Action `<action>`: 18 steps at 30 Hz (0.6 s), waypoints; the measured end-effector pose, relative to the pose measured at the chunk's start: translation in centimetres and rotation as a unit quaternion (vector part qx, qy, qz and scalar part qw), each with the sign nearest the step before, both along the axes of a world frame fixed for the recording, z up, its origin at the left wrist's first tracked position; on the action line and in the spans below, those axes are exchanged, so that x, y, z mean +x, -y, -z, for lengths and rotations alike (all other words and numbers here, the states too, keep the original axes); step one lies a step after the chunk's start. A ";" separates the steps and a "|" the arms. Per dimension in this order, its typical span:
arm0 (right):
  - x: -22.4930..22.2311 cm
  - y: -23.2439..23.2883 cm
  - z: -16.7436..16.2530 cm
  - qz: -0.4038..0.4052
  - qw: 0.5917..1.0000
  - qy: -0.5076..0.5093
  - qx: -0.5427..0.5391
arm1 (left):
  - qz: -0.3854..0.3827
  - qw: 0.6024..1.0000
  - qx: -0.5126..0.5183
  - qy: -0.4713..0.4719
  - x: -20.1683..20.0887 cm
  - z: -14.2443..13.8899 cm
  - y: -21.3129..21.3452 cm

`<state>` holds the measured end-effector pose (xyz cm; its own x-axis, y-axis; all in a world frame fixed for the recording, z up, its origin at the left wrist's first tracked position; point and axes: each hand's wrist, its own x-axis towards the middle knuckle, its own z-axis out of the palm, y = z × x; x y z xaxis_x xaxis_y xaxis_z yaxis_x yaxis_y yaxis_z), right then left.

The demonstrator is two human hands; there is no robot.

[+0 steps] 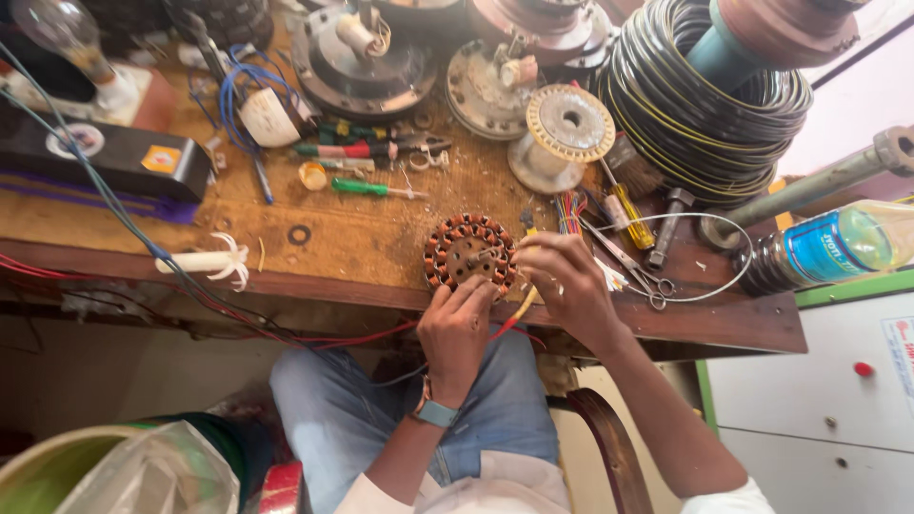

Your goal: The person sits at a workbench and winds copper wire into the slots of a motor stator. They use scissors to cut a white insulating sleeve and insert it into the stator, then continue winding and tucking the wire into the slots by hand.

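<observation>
From my remote seat I saw two bare forearms running up from the bottom edge. The left hand (457, 328) had a slim teal band with a metal buckle (435, 412) strapped just below it at the wrist. The right hand (569, 286) wore nothing at the wrist. Short white fabric sleeves (728, 502) showed at both upper arms, well below the hands. Under the left hand lay faded blue denim trousers (343, 405), creased over the knees, and a white shirt hem (495, 490) sat between the two arms.
</observation>
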<state>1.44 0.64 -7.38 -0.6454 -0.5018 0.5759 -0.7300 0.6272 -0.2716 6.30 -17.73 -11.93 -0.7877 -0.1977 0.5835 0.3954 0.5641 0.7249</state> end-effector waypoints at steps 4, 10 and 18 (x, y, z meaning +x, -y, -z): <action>-1.2 -0.8 -0.9 -0.141 0.973 -0.026 0.182 | 0.011 1.000 -0.010 0.006 0.2 -0.6 -0.1; -1.7 -2.0 -0.1 -0.185 0.960 -0.036 0.207 | 0.002 1.000 -0.015 0.007 0.3 -1.4 -0.9; -0.2 -1.6 3.2 0.005 0.950 0.309 -0.051 | -0.013 0.999 -0.029 0.004 0.3 -0.8 -2.6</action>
<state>1.23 2.22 -10.60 -0.8805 -0.4559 0.1298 -0.4049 0.5811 -0.7060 6.63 -15.16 -11.15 -0.7873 -0.1834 0.5887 0.3750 0.6154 0.6933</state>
